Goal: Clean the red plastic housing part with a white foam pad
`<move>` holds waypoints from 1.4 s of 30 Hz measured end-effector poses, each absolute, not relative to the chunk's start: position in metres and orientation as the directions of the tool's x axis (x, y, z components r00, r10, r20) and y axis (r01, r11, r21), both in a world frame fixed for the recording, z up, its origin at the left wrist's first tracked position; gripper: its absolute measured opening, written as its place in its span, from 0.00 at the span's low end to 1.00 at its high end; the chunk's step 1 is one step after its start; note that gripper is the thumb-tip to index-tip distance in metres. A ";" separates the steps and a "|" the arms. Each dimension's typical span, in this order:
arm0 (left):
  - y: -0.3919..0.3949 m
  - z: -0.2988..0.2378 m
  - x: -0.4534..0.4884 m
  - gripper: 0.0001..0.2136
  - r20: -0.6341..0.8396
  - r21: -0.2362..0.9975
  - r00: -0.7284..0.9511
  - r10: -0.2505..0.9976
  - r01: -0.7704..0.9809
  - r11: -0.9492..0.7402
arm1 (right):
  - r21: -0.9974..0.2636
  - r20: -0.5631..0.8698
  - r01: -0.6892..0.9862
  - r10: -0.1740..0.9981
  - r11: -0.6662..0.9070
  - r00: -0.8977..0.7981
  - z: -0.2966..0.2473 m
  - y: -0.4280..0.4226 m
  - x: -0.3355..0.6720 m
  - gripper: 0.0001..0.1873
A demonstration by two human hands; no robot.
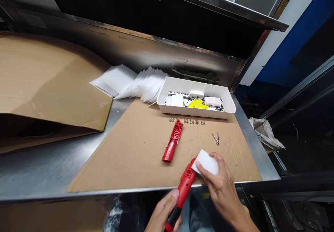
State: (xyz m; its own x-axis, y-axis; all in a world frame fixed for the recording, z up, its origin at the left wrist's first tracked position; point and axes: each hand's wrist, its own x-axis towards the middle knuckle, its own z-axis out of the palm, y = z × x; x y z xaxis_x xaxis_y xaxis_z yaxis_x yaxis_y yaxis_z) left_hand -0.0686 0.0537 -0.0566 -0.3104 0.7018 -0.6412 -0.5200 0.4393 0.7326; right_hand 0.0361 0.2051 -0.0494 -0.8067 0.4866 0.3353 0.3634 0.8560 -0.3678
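Note:
My left hand (163, 211) grips the lower end of a red plastic handle shell (184, 186) with a black tip, holding it over the front edge of the bench. My right hand (221, 186) presses a small white block (207, 162) against the upper end of that shell. A second red shell half (173, 141) lies inner side up on the cardboard sheet (130, 155), a little beyond and left of my hands. Small metal screws (216, 138) lie on the cardboard to the right of it.
A white tray (195, 115) with small dark parts, white blocks and a yellow tag stands at the back of the cardboard. Fanned white sheets (135, 84) lie behind it on the left. A folded cardboard box (47, 82) fills the left. A steel shelf (208, 2) overhangs.

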 end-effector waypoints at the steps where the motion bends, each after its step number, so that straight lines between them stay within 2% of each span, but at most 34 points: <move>1: 0.054 -0.055 -0.068 0.36 -0.653 0.725 -0.318 0.687 -0.526 0.445 | -0.376 0.334 0.367 0.494 0.851 -0.803 -0.049 0.206 0.035 0.24; 5: 0.053 -0.048 -0.067 0.36 -0.667 0.714 -0.341 0.663 -0.548 0.436 | -0.383 0.299 0.382 0.504 0.841 -0.810 -0.046 0.208 0.028 0.21; 9: 0.052 -0.046 -0.068 0.36 -0.682 0.704 -0.343 0.646 -0.549 0.451 | -0.382 0.266 0.390 0.503 0.838 -0.822 -0.045 0.205 0.031 0.25; 14: 0.052 -0.059 -0.069 0.34 -0.634 0.739 -0.324 0.702 -0.521 0.426 | -0.329 0.196 0.450 0.526 0.830 -0.828 -0.039 0.204 0.024 0.21; 18: 0.050 -0.074 -0.064 0.35 -0.525 0.845 -0.370 0.767 -0.338 0.415 | -0.312 0.181 0.507 0.575 0.803 -0.798 -0.038 0.197 0.033 0.23; 21: 0.049 -0.073 -0.059 0.31 -0.478 0.867 -0.489 0.730 -0.128 0.482 | -0.332 0.175 0.520 0.593 0.787 -0.786 -0.039 0.188 0.043 0.23; 25: 0.049 -0.063 -0.053 0.24 -0.427 0.787 -0.562 0.709 0.156 0.597 | -0.286 0.192 0.528 0.588 0.800 -0.786 -0.036 0.178 0.046 0.22; 29: 0.051 -0.054 -0.047 0.24 -0.422 0.641 -0.556 0.716 0.376 0.669 | -0.280 0.179 0.505 0.562 0.816 -0.808 -0.030 0.172 0.049 0.23; 33: 0.054 -0.048 -0.041 0.24 -0.457 0.548 -0.553 0.696 0.441 0.711 | -0.259 0.241 0.567 0.621 0.782 -0.746 -0.037 0.162 0.058 0.23; 37: 0.055 -0.045 -0.036 0.24 -0.474 0.500 -0.549 0.688 0.476 0.724 | -0.246 0.305 0.468 0.526 0.849 -0.794 -0.045 0.154 0.064 0.26; 42: 0.056 -0.044 -0.031 0.23 -0.421 0.482 -0.595 0.684 0.492 0.725 | -0.255 0.280 0.635 0.684 0.730 -0.674 -0.045 0.151 0.056 0.23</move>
State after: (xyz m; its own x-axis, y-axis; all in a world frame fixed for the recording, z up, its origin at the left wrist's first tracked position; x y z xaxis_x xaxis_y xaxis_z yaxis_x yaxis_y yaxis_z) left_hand -0.0312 0.0557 -0.0445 -0.5955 0.6845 -0.4205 0.4922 0.7246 0.4824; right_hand 0.0555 0.1510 -0.0449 -0.6739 0.6838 0.2799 0.6346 0.7297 -0.2547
